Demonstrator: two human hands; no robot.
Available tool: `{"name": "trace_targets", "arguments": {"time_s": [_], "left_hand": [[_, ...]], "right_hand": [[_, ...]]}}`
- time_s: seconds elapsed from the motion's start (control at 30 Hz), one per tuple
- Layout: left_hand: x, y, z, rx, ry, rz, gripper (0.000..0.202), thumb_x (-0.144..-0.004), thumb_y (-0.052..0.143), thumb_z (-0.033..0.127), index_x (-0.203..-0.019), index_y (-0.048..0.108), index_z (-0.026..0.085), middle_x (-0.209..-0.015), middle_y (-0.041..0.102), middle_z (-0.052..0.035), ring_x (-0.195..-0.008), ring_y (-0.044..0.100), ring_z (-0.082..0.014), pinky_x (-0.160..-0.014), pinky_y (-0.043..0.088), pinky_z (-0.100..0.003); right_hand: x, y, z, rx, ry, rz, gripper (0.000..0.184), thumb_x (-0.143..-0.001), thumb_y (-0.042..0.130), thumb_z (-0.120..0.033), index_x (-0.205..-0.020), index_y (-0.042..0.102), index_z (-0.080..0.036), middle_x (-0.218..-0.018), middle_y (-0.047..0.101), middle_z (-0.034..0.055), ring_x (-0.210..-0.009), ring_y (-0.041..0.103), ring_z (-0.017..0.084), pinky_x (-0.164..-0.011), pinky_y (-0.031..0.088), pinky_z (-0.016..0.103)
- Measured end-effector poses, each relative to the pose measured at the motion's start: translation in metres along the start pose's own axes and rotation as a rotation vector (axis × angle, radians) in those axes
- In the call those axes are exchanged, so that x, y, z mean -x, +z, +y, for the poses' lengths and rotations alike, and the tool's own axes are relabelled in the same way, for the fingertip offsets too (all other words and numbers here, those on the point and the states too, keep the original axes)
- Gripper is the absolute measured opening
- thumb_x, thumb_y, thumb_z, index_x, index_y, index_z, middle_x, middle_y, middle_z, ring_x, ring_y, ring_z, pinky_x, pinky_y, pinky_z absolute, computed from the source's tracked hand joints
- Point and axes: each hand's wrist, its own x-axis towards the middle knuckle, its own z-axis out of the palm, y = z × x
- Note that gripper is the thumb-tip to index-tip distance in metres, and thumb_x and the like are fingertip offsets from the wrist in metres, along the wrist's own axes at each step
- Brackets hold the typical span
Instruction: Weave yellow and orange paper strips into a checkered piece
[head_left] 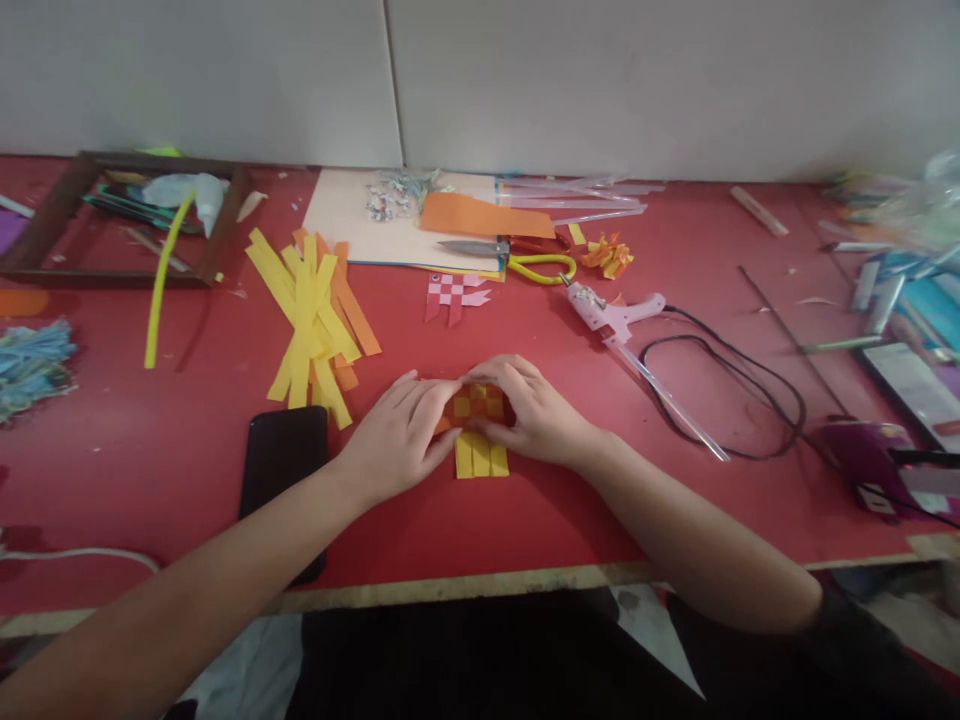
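Red tabletop (525, 540) fills our view. At centre frame our left hand (397, 435) and right hand (536, 415), equally near, pinch opposite edges of the woven paper mat (478, 403) between them, its loose yellow tails (480, 458) running toward the lower edge.

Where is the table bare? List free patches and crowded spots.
Free: red table between phone and blue yarn; also front right, between right forearm and black cord. Crowded: paper strips, scissors, glue gun, far-right clutter, and the paper weave held by left hand and right hand.
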Motion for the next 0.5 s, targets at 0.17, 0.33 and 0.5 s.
{"name": "trace_targets", "arguments": {"time_s": [0.17,0.33,0.5], "left_hand": [[-0.0014,-0.0018,0.0005,0.015,0.034,0.003,0.038,-0.095,0.051,0.023,-0.129,0.044,0.009,-0.116,0.064,-0.0186,-0.111,0.06,-0.0307,-0.095,0.051,-0.051],[-0.0016,-0.003,0.0009,-0.003,0.047,0.019,0.034,-0.094,0.054,0.02,-0.125,0.05,0.006,-0.116,0.065,-0.0196,-0.111,0.061,-0.031,-0.096,0.052,-0.048],[0.0001,-0.0013,0.0003,-0.021,0.041,0.026,0.029,-0.094,0.053,0.019,-0.12,0.055,0.007,-0.112,0.068,-0.0185,-0.104,0.065,-0.0295,-0.093,0.054,-0.048]], "right_hand": [[0.0006,0.0006,0.0013,-0.018,0.01,0.015,0.04,-0.083,0.068,-0.027,-0.117,0.049,-0.021,-0.111,0.065,0.0105,-0.105,0.059,0.026,-0.093,0.05,0.045],[0.0007,0.0011,0.0014,-0.025,0.007,0.002,0.043,-0.081,0.068,-0.023,-0.12,0.049,-0.02,-0.114,0.065,0.0109,-0.107,0.059,0.026,-0.095,0.048,0.046],[0.0005,0.0008,0.0005,-0.028,0.022,0.006,0.041,-0.082,0.07,-0.026,-0.118,0.05,-0.02,-0.112,0.065,0.0108,-0.105,0.059,0.026,-0.095,0.049,0.045]]}}
